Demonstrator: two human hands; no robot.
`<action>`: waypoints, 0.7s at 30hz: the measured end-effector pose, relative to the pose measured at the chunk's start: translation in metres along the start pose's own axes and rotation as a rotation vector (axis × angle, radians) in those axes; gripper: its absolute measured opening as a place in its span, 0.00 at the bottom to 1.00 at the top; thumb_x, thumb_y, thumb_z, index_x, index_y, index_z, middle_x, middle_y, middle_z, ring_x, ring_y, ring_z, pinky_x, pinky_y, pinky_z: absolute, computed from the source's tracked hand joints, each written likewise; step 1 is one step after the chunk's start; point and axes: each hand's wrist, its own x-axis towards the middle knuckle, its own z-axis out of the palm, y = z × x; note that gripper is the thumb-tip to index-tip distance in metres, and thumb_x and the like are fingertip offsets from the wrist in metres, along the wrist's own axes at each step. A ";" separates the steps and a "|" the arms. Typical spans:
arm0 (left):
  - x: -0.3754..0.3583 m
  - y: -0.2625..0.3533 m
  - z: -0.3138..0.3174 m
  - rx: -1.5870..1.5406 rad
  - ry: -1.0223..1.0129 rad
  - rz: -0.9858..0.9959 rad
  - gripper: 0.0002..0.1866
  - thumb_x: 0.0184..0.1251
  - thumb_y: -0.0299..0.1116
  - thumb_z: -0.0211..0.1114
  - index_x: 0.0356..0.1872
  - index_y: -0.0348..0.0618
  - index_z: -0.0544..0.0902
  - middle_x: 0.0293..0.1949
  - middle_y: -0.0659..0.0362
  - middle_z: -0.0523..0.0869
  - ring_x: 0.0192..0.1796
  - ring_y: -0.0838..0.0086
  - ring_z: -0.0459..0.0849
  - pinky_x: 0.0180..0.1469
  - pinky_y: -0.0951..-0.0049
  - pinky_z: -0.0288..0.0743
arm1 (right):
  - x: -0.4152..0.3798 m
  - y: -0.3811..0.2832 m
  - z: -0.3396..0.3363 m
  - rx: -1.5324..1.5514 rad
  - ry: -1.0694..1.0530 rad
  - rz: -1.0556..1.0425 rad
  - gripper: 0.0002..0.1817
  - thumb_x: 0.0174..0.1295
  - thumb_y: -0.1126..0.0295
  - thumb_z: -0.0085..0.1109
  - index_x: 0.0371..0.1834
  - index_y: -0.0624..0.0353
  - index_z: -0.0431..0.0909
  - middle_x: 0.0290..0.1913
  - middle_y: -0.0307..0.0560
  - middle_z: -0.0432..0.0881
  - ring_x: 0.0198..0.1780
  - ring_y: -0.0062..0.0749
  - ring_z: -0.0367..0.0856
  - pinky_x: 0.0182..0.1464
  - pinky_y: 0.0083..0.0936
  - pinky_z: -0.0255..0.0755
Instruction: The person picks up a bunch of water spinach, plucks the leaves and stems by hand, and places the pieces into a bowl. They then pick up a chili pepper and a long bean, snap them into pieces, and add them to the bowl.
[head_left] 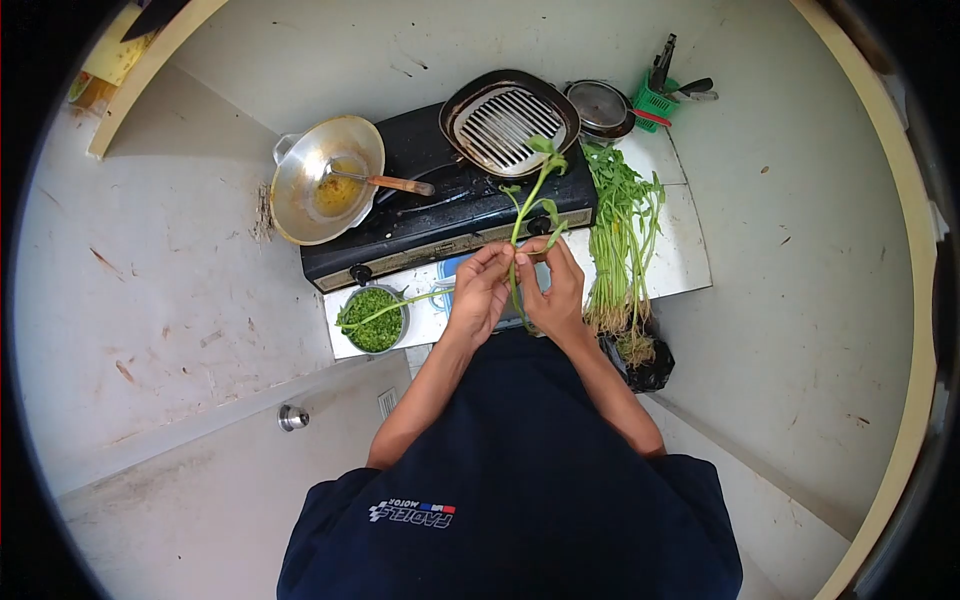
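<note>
In front of my chest, both hands meet on a green water spinach stem (526, 213) with a few leaves at its upper end. My left hand (482, 288) is closed, pinching the stem between thumb and fingertips. Close beside it, my right hand (556, 287) is also closed, its fingertips on the same stem near a side shoot. A long thin stalk (420, 297) runs left from my left hand to a round bowl (405, 325) of chopped greens (370, 320). To the right lies a bunch of leafy greens (622, 225), roots towards me.
A black stove (420, 235) carries a wok (282, 200) with a wooden-handled ladle (400, 185) and a grill pan (500, 125). Behind right stand a lidded pot (600, 105) and a green utensil basket (652, 104). A black plastic bag (655, 375) is below the roots.
</note>
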 end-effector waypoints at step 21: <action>0.001 0.024 0.001 0.210 -0.249 -0.159 0.19 0.73 0.21 0.66 0.62 0.32 0.77 0.48 0.55 0.86 0.48 0.76 0.84 0.54 0.75 0.79 | 0.006 0.008 -0.036 0.388 -0.197 0.343 0.05 0.68 0.78 0.65 0.45 0.66 0.83 0.44 0.46 0.83 0.45 0.27 0.85 0.49 0.25 0.79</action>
